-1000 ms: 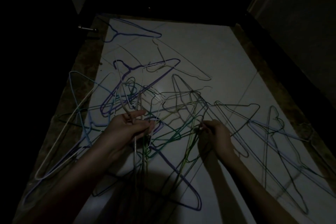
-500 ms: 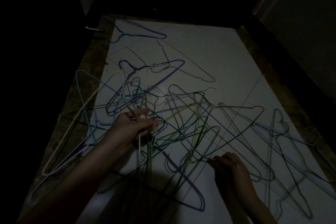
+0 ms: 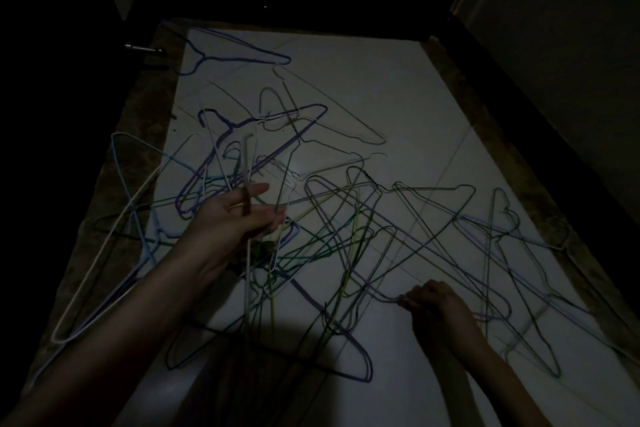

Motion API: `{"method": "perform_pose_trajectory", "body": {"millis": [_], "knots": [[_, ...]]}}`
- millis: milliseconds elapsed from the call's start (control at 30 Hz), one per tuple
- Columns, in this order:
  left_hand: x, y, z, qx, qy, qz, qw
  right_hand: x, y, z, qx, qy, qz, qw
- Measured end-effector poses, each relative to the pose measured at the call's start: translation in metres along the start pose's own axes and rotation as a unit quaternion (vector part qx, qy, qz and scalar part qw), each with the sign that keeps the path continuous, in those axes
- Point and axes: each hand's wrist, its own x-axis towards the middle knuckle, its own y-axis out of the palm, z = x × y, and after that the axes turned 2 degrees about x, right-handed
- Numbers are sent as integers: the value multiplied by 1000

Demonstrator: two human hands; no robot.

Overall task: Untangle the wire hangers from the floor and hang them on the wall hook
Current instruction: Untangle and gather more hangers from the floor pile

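Note:
A tangle of several coloured wire hangers [image 3: 346, 218] lies spread over a pale floor in dim light. My left hand [image 3: 239, 218] is raised over the heap and grips a bunch of hanger hooks [image 3: 247, 180], whose wires hang down below the palm. My right hand [image 3: 433, 305] is low on the floor at the right and pinches a thin wire of one hanger [image 3: 388, 298] from the heap. A purple hanger [image 3: 256, 156] and a separate blue hanger [image 3: 235, 55] lie farther away. No wall hook shows.
Pale floor tiles [image 3: 398, 107] run between a mottled brown border [image 3: 149, 121] on the left and a dark skirting and wall [image 3: 554, 80] on the right. A metal door handle [image 3: 143, 49] sticks out at the far left. A dark doorway lies ahead.
My right hand has moved from the middle of the heap down toward me and to the right, still on a wire. My left hand has kept its bunch and stayed in place.

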Motion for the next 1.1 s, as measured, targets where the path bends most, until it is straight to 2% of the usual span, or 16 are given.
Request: {"method": "perform_pose_trajectory", "body": {"millis": [133,200,267,367,467,533,767,933,1033,1100], "knots": [[-5,4,0,32,32,36,998,11,-18,6,-100,3,14,995],[-6,7,0,49,39,45,997,21,-19,17,-91,11,25,995],[-7,9,1,51,41,50,997,32,-19,51,32,9,24,999],[-10,13,4,45,39,51,997,50,-20,119,228,25,47,972],[-12,15,10,65,38,50,996,64,-19,172,387,30,116,914],[-13,14,14,75,37,51,995,70,-18,194,453,44,147,878],[-15,8,13,61,55,64,995,79,-16,212,420,46,102,901],[-11,-5,4,68,64,69,993,80,-48,208,424,53,93,899],[-6,-14,-7,80,68,88,991,79,-73,202,386,57,89,916],[-3,-16,-17,69,80,82,991,80,-87,195,357,61,54,930]]}}
